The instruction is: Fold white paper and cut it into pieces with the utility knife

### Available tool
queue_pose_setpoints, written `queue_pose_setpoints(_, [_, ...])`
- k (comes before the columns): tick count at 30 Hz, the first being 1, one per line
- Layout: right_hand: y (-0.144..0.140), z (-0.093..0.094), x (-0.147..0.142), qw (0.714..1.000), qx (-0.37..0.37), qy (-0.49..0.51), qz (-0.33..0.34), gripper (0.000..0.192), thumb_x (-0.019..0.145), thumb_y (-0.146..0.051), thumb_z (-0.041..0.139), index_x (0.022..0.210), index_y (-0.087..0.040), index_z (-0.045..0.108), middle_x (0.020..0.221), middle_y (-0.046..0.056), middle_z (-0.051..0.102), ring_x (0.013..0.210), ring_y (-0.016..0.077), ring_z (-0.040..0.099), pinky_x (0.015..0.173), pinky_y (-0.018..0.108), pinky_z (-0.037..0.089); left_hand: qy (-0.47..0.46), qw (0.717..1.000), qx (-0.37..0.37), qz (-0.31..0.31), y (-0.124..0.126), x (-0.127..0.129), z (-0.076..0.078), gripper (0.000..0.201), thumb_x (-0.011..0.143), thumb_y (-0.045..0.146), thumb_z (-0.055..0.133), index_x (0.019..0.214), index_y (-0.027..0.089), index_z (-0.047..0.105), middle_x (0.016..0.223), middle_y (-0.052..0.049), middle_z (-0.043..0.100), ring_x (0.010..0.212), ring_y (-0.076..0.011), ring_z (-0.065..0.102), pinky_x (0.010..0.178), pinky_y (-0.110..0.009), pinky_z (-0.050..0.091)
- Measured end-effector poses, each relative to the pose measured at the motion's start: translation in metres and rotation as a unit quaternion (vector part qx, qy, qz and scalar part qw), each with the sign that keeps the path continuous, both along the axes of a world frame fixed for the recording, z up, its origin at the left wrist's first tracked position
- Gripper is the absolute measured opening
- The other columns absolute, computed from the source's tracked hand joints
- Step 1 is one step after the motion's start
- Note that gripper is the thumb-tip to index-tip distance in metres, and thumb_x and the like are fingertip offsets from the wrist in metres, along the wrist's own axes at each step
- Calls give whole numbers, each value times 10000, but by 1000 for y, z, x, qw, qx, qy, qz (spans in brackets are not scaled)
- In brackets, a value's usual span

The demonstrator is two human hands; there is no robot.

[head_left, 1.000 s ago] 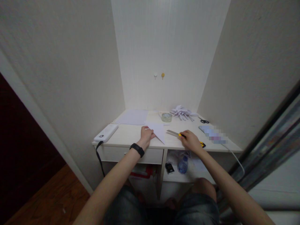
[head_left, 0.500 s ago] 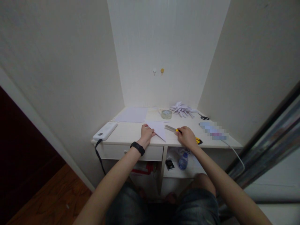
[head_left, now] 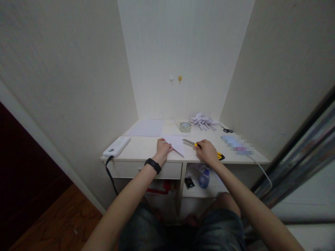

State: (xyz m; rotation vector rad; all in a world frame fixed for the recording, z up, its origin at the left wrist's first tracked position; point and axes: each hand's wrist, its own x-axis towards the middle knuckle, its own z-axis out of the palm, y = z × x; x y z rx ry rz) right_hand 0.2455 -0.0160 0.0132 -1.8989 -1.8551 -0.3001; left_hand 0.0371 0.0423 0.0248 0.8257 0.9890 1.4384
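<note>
A folded piece of white paper (head_left: 177,143) lies near the front of the white desk (head_left: 138,148), its pointed corner towards the edge. My left hand (head_left: 163,147) grips its left side, fingers bent over the paper. In my right hand (head_left: 207,151) is a yellow and black utility knife (head_left: 221,156), held closed around the handle. Its long blade (head_left: 188,142) is out and points left, with the tip close to the right side of the paper. Whether the blade touches the paper I cannot tell.
Behind are flat paper sheets (head_left: 146,128), a tape roll (head_left: 185,127) and a heap of folded paper (head_left: 202,121). Scissors (head_left: 227,130) and a blurred phone-like object (head_left: 237,144) with a cable lie right. A white power bank (head_left: 116,146) sits left. Below stands a bottle (head_left: 204,179).
The view has shifted very slightly. Both hands, the paper and the utility knife keep nearly the same places, the blade still beside the paper.
</note>
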Motion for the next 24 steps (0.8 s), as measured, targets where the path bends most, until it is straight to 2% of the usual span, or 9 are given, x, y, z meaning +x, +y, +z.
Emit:
queue_pose_setpoints(3, [-1, 0, -4, 1000, -4, -2, 1, 255, 943, -272, 526, 1020, -180, 751, 1056, 135, 709, 985, 250, 622, 800, 311, 425, 1, 1000, 0, 0, 0, 0, -1, 470, 711, -183, 553, 976, 184, 427, 886, -18, 620, 765, -114, 670, 813, -385, 615])
queue_pose_setpoints(8, [0, -4, -2, 999, 9, 0, -38, 283, 958, -291, 499, 1020, -172, 748, 1062, 147, 707, 967, 259, 627, 783, 325, 430, 4, 1000, 3, 0, 1, 0, -1, 454, 737, -182, 521, 990, 181, 422, 879, -14, 615, 753, -107, 668, 809, -375, 615])
queue_pose_setpoints(16, [3, -5, -10, 999, -13, 18, 38, 257, 944, -275, 535, 1030, -175, 756, 1064, 123, 708, 1002, 238, 617, 834, 297, 414, -4, 1000, -4, 3, 3, 2, -3, 487, 702, -178, 601, 967, 192, 427, 867, -6, 623, 759, -108, 664, 805, -359, 606])
queue_pose_setpoints(19, [6, -3, -13, 998, -33, 12, 59, 249, 938, -289, 555, 1022, -173, 759, 1042, 116, 710, 988, 234, 615, 815, 292, 403, -3, 1000, 4, -28, 1, 2, -3, 461, 666, -153, 646, 933, 180, 472, 854, -17, 651, 755, -117, 665, 814, -342, 588])
queue_pose_setpoints(21, [9, -2, -12, 997, -39, 7, 64, 246, 938, -289, 558, 1014, -172, 761, 1038, 116, 712, 988, 233, 614, 814, 290, 395, 41, 996, 24, -76, -2, -3, -3, 382, 637, -102, 702, 870, 153, 538, 862, -44, 682, 762, -128, 668, 823, -315, 567])
queue_pose_setpoints(23, [11, -2, -11, 996, -48, 2, 74, 247, 938, -288, 557, 1010, -172, 763, 1042, 118, 716, 983, 228, 617, 812, 286, 393, 152, 980, 47, -120, -6, -14, 0, 244, 651, 3, 752, 775, 134, 587, 828, -64, 700, 753, -146, 669, 794, -287, 545])
queue_pose_setpoints(24, [12, -3, -11, 995, -51, 0, 84, 250, 940, -288, 554, 1006, -172, 765, 1041, 119, 718, 977, 226, 619, 811, 284, 393, 234, 961, 56, -132, -8, -21, 3, 183, 682, 78, 762, 735, 135, 597, 785, -66, 700, 737, -158, 669, 762, -282, 534])
